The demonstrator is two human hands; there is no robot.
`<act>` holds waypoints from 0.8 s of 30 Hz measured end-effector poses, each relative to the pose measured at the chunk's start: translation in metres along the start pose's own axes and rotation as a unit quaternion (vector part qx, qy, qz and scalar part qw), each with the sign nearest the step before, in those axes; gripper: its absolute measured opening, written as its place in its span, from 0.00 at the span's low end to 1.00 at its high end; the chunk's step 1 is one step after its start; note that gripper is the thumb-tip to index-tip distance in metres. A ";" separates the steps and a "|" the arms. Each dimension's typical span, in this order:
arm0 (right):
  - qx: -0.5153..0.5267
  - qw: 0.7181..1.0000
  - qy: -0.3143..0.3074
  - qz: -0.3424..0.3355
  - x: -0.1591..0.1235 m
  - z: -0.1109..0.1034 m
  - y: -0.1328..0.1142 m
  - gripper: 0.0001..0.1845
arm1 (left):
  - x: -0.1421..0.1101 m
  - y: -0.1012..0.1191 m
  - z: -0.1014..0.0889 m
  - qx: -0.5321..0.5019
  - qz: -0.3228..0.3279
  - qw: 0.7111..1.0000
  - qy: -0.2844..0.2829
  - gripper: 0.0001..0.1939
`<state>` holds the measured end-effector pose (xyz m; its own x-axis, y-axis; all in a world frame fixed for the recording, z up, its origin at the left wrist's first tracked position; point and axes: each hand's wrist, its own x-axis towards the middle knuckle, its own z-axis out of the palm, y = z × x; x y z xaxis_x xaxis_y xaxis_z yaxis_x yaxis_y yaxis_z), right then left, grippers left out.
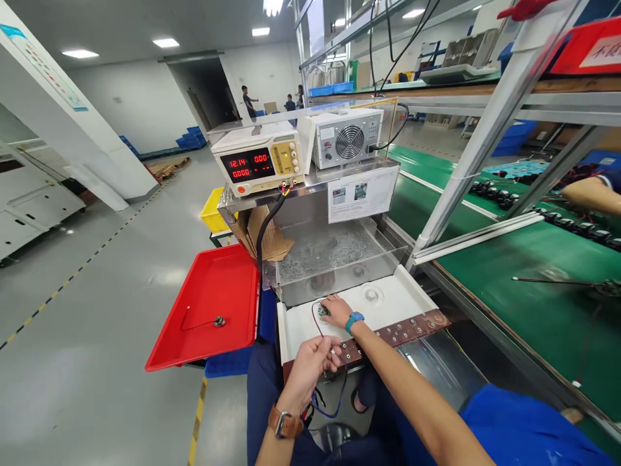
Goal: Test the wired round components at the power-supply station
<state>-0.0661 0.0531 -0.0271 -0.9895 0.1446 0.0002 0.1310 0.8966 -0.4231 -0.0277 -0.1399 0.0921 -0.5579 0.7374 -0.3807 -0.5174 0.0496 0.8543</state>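
My left hand, a brown-strapped watch on its wrist, is closed in a pinch around a small white connector on thin wires. These dark red wires run up to a small round circuit board on the white work surface. Fingers of my right hand, which wears a blue wristband, are closed over the board's edge. Below my left hand hangs a blue cable; its upper end is partly hidden by the fingers.
A power supply with red digits stands on a metal shelf behind a clear plastic guard. To the left, a red tray holds another wired board. A green conveyor with motor-like parts runs right, near another person's arm.
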 end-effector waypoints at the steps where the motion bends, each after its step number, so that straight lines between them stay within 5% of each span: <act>1: -0.010 1.000 -0.004 0.000 0.001 -0.001 -0.001 0.19 | 0.005 0.001 -0.001 0.004 0.003 1.000 0.005 0.29; 6: -0.020 1.000 0.004 -0.013 0.001 0.002 0.003 0.19 | 0.027 -0.004 -0.009 0.102 0.018 0.994 0.020 0.27; 11: -0.029 0.999 0.005 -0.017 0.002 0.006 0.006 0.18 | 0.050 -0.015 -0.016 0.325 0.115 0.935 0.084 0.16; 24: -0.025 1.000 -0.008 -0.004 0.000 -0.004 0.000 0.19 | 0.067 -0.040 -0.024 0.389 0.131 0.909 0.069 0.14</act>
<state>-0.0656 0.0546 -0.0234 -0.9914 0.1305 -0.0100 0.1246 0.9173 -0.3782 -0.0603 -0.1083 0.0242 -0.6994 0.7041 -0.1229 0.2313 0.3857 0.8932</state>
